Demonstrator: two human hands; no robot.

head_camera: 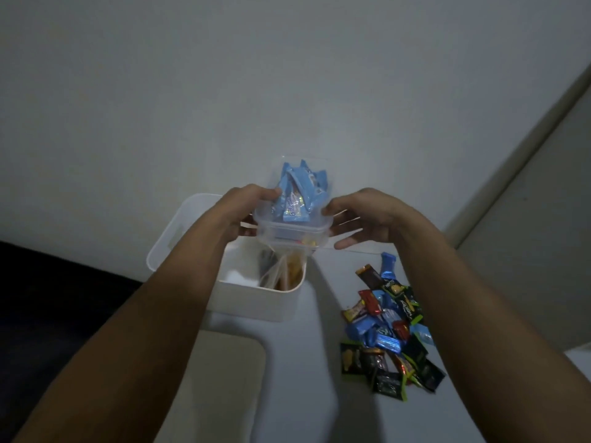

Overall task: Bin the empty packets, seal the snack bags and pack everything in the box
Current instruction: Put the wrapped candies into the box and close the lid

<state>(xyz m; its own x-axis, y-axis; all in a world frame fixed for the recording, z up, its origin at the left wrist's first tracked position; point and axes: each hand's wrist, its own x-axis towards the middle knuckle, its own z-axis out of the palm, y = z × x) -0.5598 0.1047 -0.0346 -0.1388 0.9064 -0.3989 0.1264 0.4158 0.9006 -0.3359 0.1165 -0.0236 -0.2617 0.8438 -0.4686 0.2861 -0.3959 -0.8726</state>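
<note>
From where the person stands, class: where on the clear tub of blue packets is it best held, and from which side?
By the rim band, from both sides. The clear tub is open-topped and heaped with blue packets, so gripping from above is blocked. The left hand and right hand already flank its opposite walls, which probably keeps it level.

Looked like a home, dim room, not a shop or lab. Plain pale wall [287, 75] filled most of the view, with a lighter door or trim edge [524, 148] running diagonally at right. White counter [313, 346] carried household stuff: a white plastic storage box [256, 302], its lid [224, 372] lying flat in front of it, and a loose heap of wrapped sweets [393, 334] in blue, black, green and red. A clear tub [292, 228] of blue packets was held over the box. Something dark [48, 298] sat at left, too dim to identify.
</note>
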